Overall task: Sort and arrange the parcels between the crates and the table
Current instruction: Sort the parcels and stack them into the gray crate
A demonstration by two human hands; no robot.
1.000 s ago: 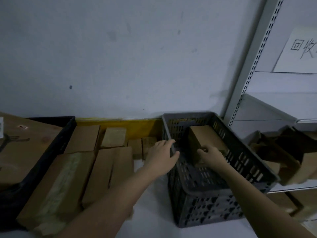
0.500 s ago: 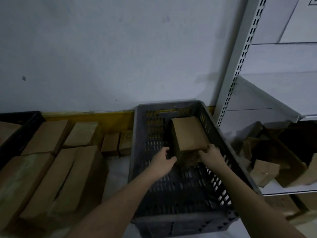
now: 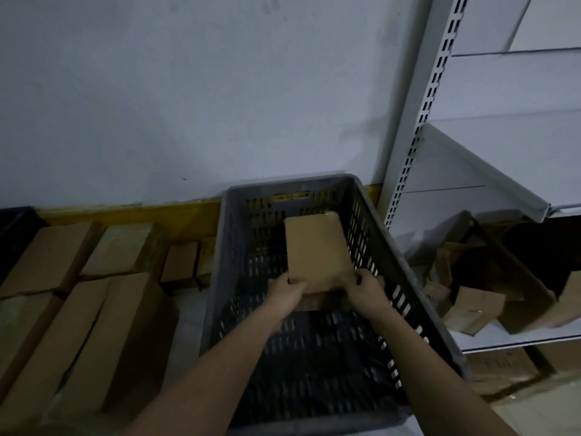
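Inside the grey crate (image 3: 405,278), towards its far right corner, a cardboard parcel (image 3: 317,250) is held at its near end: the left hand (image 3: 287,292) and the right hand (image 3: 366,291) each curl round a near corner. A level, straight-up lift looks best, since the right wall stands just beside it. Open room lies to the left, above the parcels on the table (image 3: 110,297).

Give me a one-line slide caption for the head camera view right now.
Both hands, left hand and right hand, grip a brown parcel inside the grey crate.
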